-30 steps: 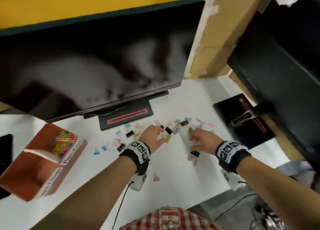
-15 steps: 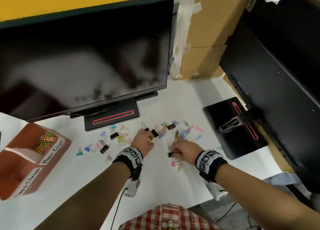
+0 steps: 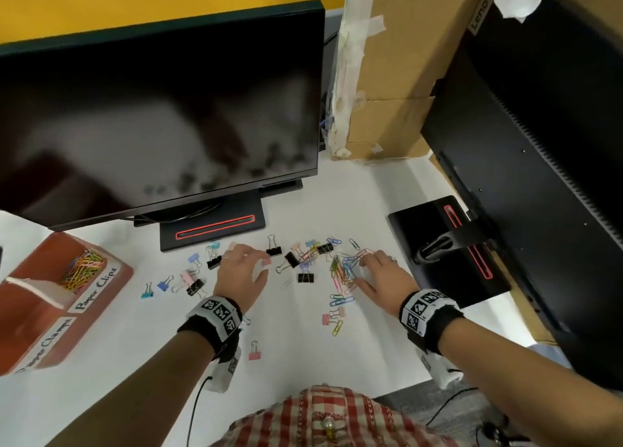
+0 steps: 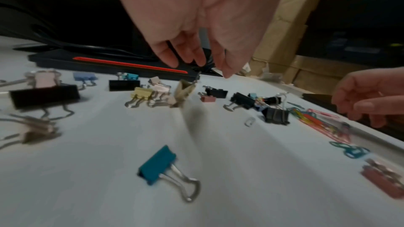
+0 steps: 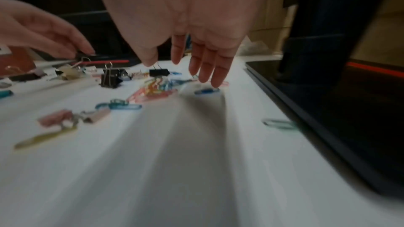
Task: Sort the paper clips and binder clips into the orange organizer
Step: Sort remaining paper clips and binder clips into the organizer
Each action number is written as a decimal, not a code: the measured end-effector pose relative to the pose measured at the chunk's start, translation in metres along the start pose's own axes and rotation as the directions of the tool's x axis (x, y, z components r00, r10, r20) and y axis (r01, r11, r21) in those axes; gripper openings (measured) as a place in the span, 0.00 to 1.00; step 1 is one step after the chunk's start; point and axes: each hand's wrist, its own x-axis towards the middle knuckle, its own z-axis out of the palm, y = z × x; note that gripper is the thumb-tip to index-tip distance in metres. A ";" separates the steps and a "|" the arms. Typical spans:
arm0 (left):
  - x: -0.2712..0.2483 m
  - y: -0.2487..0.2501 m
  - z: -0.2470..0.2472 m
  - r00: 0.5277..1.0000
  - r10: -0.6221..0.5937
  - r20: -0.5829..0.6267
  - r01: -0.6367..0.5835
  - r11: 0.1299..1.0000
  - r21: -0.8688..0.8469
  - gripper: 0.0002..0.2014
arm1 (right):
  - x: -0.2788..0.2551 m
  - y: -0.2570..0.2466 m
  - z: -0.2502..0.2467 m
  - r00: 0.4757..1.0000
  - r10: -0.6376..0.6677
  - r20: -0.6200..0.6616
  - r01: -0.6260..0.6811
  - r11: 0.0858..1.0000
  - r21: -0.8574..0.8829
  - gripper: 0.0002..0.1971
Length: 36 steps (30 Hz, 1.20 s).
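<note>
Both hands hover with fingers loosely spread and holding nothing above a white bench: the left hand (image 3: 243, 271) over scattered binder clips (image 3: 305, 277), the right hand (image 3: 382, 275) with fingertips at a heap of coloured paper clips (image 3: 345, 267). The orange organizer (image 3: 50, 303), far left, already holds paper clips in one compartment.

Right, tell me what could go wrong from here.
1. The right hand spreads over the paper clip pile; a sweep could drag in the black binder clip beside it.
2. A green paper clip beside the monitor base may be missed.
</note>
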 end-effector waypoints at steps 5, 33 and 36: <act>-0.007 0.023 0.015 0.975 0.028 0.219 -0.003 0.994 -0.111 0.13 | -0.038 0.022 0.007 0.999 -0.017 -0.028 0.014 0.993 -0.120 0.26; -0.017 0.060 0.031 0.881 0.075 0.468 0.006 0.986 -0.169 0.05 | -0.027 0.028 0.016 0.967 -0.032 0.254 0.016 0.998 0.066 0.16; -0.029 0.074 0.040 0.803 0.195 0.563 -0.119 0.978 -0.169 0.10 | -0.017 0.029 0.016 0.970 -0.080 0.231 0.063 0.995 0.083 0.11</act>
